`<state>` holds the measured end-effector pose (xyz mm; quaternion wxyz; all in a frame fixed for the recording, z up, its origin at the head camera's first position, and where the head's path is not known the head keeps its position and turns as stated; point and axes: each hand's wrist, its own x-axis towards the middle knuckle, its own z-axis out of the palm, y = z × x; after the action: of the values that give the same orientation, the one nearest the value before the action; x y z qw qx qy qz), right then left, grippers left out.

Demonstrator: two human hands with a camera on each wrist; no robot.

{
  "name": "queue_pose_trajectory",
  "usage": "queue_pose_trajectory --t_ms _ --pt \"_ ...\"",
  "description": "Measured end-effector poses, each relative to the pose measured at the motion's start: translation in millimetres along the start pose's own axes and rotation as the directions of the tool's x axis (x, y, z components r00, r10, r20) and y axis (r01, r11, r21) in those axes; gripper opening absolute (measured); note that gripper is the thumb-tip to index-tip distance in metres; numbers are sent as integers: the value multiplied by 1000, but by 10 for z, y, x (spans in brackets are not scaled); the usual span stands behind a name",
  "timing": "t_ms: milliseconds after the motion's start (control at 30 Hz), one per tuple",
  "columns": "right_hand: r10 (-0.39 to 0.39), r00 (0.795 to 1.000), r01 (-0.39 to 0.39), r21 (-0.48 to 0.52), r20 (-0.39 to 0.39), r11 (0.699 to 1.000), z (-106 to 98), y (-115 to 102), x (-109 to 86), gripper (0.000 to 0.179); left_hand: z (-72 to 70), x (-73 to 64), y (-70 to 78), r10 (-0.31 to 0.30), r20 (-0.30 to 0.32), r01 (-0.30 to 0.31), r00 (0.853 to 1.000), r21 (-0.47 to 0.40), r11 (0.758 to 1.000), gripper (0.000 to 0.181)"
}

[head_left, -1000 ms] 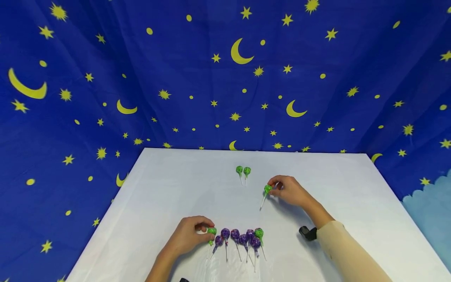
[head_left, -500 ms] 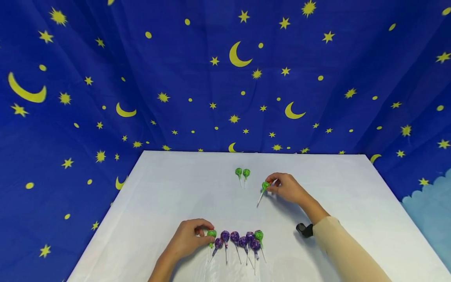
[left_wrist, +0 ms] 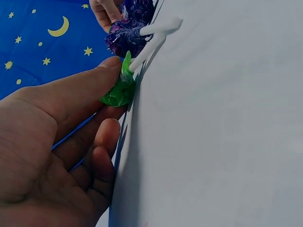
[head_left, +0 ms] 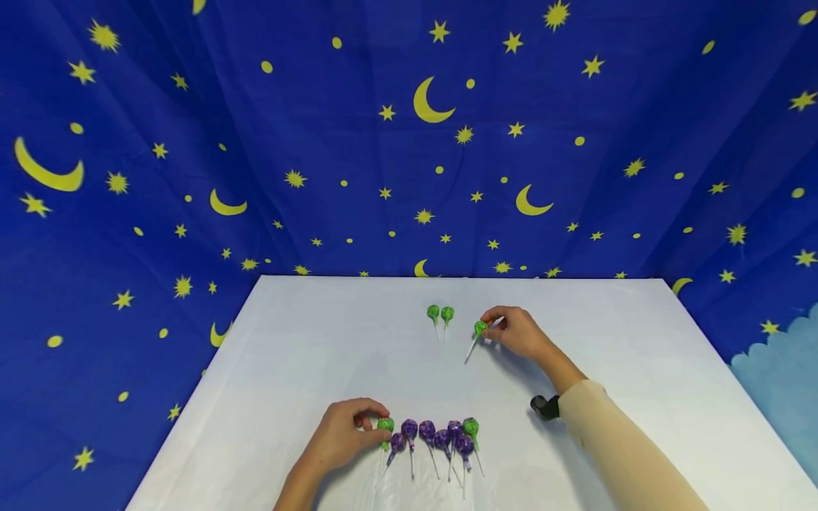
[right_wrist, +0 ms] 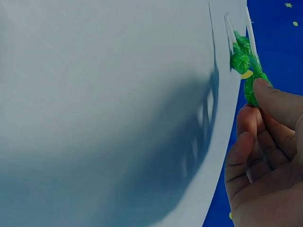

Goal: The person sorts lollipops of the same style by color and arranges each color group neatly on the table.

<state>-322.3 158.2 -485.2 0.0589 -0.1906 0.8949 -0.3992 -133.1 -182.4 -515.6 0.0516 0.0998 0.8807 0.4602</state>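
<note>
My left hand (head_left: 345, 431) pinches the head of a green-wrapped lollipop (left_wrist: 118, 92) at the left end of a row near the table's front. Several purple lollipops (head_left: 427, 430) lie beside it, sticks toward me, with another green lollipop (head_left: 471, 427) at the row's right end. Farther back, my right hand (head_left: 519, 333) pinches a green lollipop (head_left: 479, 328) by its head between thumb and fingers, its stick slanting down to the left. Just left of that hand, two green lollipops (head_left: 440, 313) lie side by side.
The white table (head_left: 307, 341) has a blue curtain (head_left: 358, 142) with yellow moons and stars behind it and at its sides. A black device (head_left: 545, 407) sits at the right wrist, by a beige sleeve (head_left: 613, 440).
My right hand has moved back and slightly left with its green lollipop, closer to the two green ones. The left hand has stayed on its lollipop.
</note>
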Motion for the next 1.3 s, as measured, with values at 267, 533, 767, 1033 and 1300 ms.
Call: queue_pose_trajectory --t_ms 267,533,767,1033,1300 --pt "16 1000 -16 1 19 1000 37 -31 154 21 -5 -2 1 -1 -15 1 1000 -4 1000 24" --pt "29 1000 -29 -6 8 1000 86 -5 228 20 9 1 -1 -1 -23 1 1000 10 1000 25" --pt "43 999 -42 -10 6 999 73 19 304 20 20 8 10 -12 -22 13 1000 8 1000 25" --pt "28 1000 -28 -40 5 999 86 42 392 20 34 0 6 -40 1 40 999 -1 999 25" --pt "40 999 -40 -81 -5 996 140 11 468 18 26 6 3 -29 10 29 1000 -21 999 26"
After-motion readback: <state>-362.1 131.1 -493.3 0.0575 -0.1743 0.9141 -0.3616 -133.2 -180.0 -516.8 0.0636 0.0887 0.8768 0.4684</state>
